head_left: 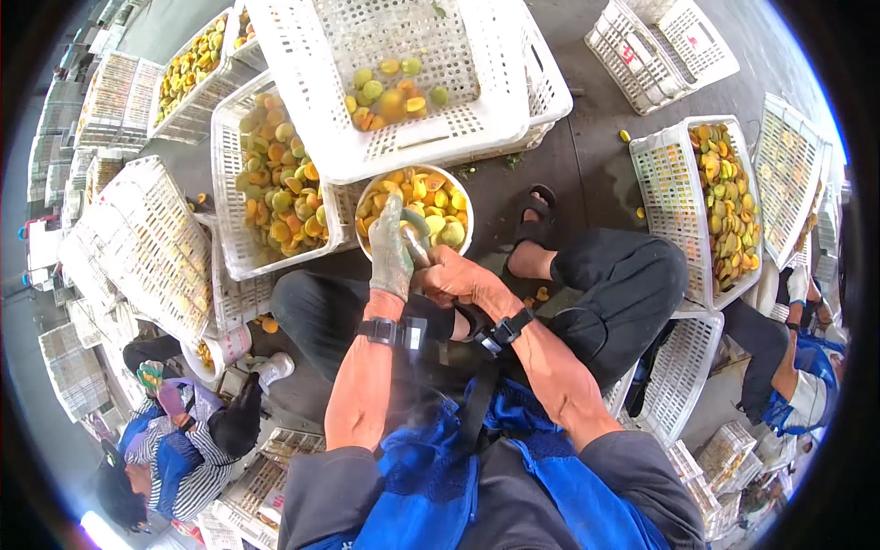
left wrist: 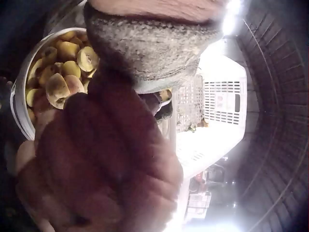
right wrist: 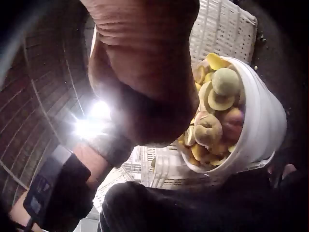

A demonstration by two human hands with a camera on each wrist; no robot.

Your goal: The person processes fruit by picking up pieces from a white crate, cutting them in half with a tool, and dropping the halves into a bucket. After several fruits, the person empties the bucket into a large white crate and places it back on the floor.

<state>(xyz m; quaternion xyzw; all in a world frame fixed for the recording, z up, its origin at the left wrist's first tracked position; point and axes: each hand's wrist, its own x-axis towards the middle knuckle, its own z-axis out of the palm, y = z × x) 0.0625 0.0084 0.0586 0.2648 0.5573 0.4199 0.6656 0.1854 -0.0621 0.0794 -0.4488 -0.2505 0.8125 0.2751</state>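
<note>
Above the near rim of a white bucket (head_left: 470, 215), my gloved left hand (head_left: 390, 257) holds a round, greenish peach (head_left: 414, 222), mostly covered by the fingers. My bare right hand (head_left: 456, 277) meets it from the right, fingers curled around a grey metal tool (head_left: 419, 250); whether this is a knife or a pitter I cannot tell. Halved peaches (head_left: 445, 197) fill the bucket, yellow flesh and pit hollows showing. In the right wrist view, a whole-looking pale peach (right wrist: 225, 81) lies on top of the pile. The glove's cuff (left wrist: 149, 53) crosses the left wrist view.
Beyond the bucket, a white crate (head_left: 412, 151) holds several peaches. Crates of cut peaches stand to the left (head_left: 227, 229) and right (head_left: 665, 179). My knees flank the bucket. Other people sit at the lower left (head_left: 188, 458) and far right (head_left: 802, 376).
</note>
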